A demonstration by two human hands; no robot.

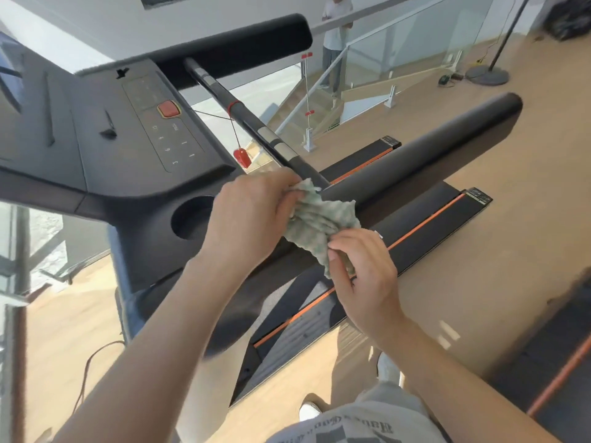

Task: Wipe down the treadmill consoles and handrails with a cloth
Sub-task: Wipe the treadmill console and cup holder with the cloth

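Note:
A crumpled green-and-white cloth lies against the near end of the treadmill's right handrail, a thick dark padded bar. My left hand grips the cloth's upper left part, just below where the thin crossbar meets the handrail. My right hand pinches the cloth's lower edge. The dark console with a red stop button is at the upper left. The left handrail runs across the top.
A cup holder sits in the console next to my left hand. A red safety clip hangs on a cord from the crossbar. The treadmill deck has orange stripes. A glass stair railing, a person and a lamp base are beyond.

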